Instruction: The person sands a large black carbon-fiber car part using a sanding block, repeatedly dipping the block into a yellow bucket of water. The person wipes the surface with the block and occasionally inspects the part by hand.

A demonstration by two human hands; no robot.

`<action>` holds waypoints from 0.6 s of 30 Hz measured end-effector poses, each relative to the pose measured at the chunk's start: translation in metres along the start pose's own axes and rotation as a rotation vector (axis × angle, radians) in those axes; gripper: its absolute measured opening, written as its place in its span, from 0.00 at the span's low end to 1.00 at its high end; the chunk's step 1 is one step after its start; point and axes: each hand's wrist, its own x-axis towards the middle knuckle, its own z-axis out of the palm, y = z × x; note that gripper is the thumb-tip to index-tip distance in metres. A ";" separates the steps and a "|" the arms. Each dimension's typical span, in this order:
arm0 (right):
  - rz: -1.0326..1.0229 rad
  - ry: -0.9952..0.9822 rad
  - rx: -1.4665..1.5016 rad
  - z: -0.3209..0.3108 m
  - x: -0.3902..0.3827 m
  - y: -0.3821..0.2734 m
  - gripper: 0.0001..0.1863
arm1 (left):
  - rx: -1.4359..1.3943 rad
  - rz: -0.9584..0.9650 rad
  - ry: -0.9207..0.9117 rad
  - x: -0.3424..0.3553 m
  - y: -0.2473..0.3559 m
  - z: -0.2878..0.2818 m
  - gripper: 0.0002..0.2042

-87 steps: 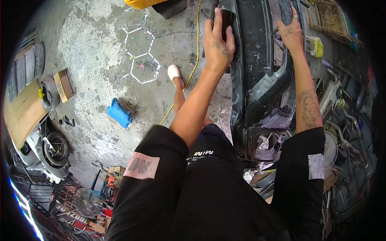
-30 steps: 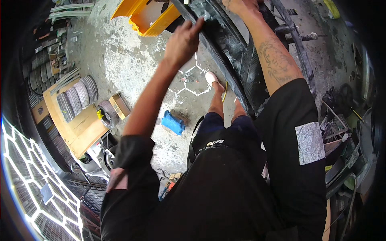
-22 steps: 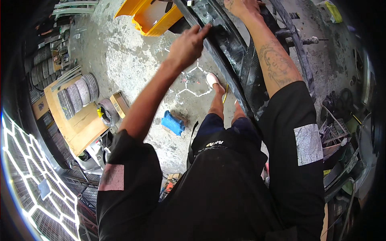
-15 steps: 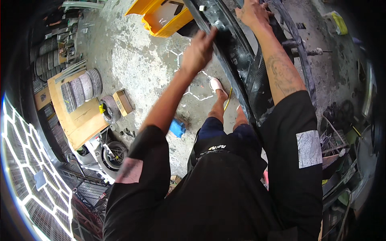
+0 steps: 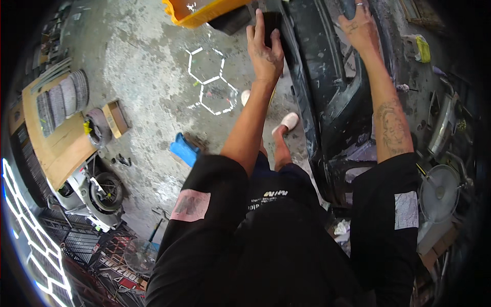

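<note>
A long black car bumper (image 5: pixel 335 66), scuffed with pale grey patches, runs from the top of the view down beside my right leg. My left hand (image 5: pixel 266 57) is at its left edge, thumb and fingers around a dark block-like piece (image 5: pixel 273 23); whether this piece is part of the bumper, I cannot tell. On the far right side, my right hand (image 5: pixel 360 29) grips the bumper near a rounded grey-blue part (image 5: pixel 349 7). Its fingertips are cut off by the top of the view.
A yellow bin-like shell (image 5: pixel 204 13) lies at the far left of the bumper. Blue cloth or plastic (image 5: pixel 184 148) is on the stained floor (image 5: pixel 148 77). Tyres (image 5: pixel 61 102) rest on a board at left, above a motorcycle wheel (image 5: pixel 106 192). A fan (image 5: pixel 440 192) stands at right.
The bumper appears turned more upright and farther right of the yellow shell. My left hand has gone from a blurred, pointing pose to fingers around the dark piece. The whole view has shifted.
</note>
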 end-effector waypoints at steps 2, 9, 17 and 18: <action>-0.325 0.226 -0.056 0.020 0.020 0.033 0.45 | -0.049 0.092 0.014 -0.028 -0.006 0.001 0.32; -0.160 0.069 0.050 0.025 -0.005 -0.004 0.53 | -0.084 0.055 0.015 -0.034 -0.028 -0.016 0.31; -0.195 0.136 -0.082 0.034 -0.011 0.029 0.47 | -0.109 -0.052 -0.057 -0.102 -0.014 -0.025 0.32; -0.203 0.151 -0.097 0.033 -0.010 0.026 0.47 | -0.082 -0.045 -0.012 -0.080 -0.021 -0.022 0.31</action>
